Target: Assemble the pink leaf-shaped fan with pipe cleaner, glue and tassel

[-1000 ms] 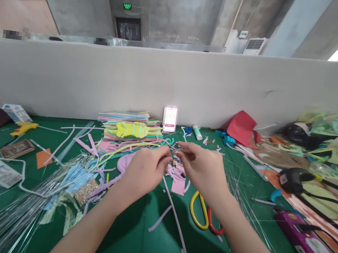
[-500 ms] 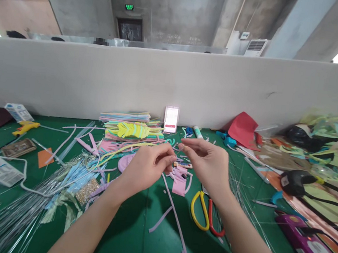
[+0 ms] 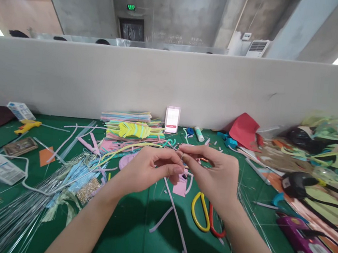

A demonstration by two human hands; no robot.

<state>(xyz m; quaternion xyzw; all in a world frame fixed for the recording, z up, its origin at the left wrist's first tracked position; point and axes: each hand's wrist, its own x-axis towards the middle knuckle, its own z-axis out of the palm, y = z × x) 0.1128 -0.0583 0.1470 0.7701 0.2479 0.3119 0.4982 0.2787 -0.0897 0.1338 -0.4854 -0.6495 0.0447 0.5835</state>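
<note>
My left hand (image 3: 153, 169) and my right hand (image 3: 209, 171) meet above the green table (image 3: 130, 229), their fingertips nearly touching. Both are closed in a pinch. A small thin piece shows between the fingertips, too small to name. Beneath my hands lie a pink piece of paper (image 3: 180, 187) and pale purple strips (image 3: 175, 218). Scissors with one yellow and one red handle loop (image 3: 201, 213) rest just below my right hand, blades partly hidden. To the left of my left hand is a rounded lilac piece (image 3: 125, 161).
A lit phone (image 3: 172, 120) leans on the white partition (image 3: 150, 78). Bundled pastel strips (image 3: 127, 114) lie at the back, and thin wires (image 3: 22, 202) fan out at left. A yellow glue gun (image 3: 27, 126) lies far left; a purple device (image 3: 311, 247) sits at right.
My hands have come closer together, and the gap between their fingertips has narrowed. My right hand has shifted slightly right and down. The things on the table lie as before.
</note>
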